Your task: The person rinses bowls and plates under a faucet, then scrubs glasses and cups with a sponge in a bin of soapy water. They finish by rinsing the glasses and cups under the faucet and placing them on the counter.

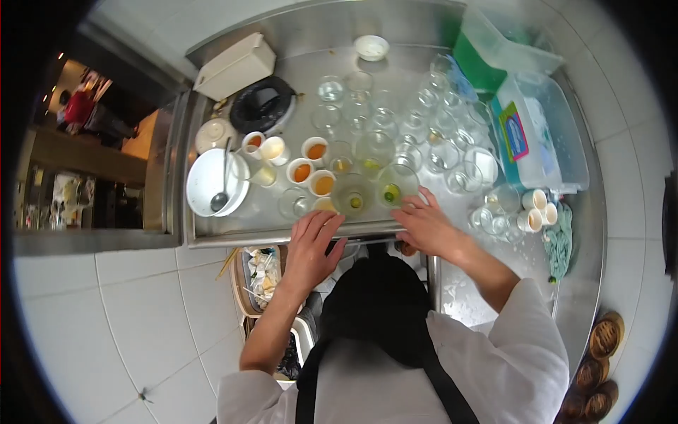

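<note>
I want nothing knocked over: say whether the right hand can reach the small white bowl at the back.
Probably not straight across: glasses crowd the steel surface between the right hand and the bowl, though going over them might work.

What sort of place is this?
Probably the dishwashing corner of a restaurant or café kitchen: clear glasses, some with green bits inside, crowd a metal counter, and a bin of what look like scraps stands below.
</note>
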Action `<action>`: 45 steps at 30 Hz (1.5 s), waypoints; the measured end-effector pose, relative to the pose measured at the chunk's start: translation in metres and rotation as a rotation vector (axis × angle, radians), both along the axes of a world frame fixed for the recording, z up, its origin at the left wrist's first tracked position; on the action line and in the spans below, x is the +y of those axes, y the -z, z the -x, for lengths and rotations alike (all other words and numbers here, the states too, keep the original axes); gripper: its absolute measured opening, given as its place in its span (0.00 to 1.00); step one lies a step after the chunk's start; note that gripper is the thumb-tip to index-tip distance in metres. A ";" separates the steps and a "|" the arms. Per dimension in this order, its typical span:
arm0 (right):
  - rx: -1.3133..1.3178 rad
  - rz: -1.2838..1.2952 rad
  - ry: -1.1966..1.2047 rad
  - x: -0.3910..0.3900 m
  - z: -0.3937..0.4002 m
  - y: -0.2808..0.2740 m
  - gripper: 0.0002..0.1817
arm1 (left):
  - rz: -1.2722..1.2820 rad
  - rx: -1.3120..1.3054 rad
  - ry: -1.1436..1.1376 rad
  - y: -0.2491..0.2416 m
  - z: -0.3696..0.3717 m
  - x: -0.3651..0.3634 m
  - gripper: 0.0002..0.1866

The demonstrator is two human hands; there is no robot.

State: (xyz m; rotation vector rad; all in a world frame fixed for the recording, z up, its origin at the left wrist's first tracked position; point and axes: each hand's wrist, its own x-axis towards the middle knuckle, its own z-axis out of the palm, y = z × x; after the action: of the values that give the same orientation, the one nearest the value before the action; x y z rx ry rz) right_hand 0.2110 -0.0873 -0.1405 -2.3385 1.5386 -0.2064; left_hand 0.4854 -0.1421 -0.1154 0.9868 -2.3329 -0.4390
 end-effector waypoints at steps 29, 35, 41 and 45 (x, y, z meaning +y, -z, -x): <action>-1.675 0.811 1.437 0.318 -0.015 -0.045 0.51 | -1.030 0.800 0.796 -0.042 0.191 0.089 0.42; -2.512 1.329 1.643 0.567 -0.044 0.082 0.35 | -2.221 -0.590 0.699 0.072 0.278 0.358 0.32; -2.966 1.752 1.320 0.684 -0.075 0.137 0.33 | -2.187 -0.909 0.892 0.097 0.264 0.446 0.41; -2.417 1.216 1.749 0.619 -0.042 0.076 0.33 | -2.084 -0.227 0.856 0.096 0.304 0.401 0.47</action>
State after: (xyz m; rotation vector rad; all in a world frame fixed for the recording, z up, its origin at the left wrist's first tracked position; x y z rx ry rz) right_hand 0.2527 0.5320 -0.2164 -1.0303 -0.8820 2.9429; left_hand 0.1813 0.2593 -0.2110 0.4335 -1.5440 -3.4432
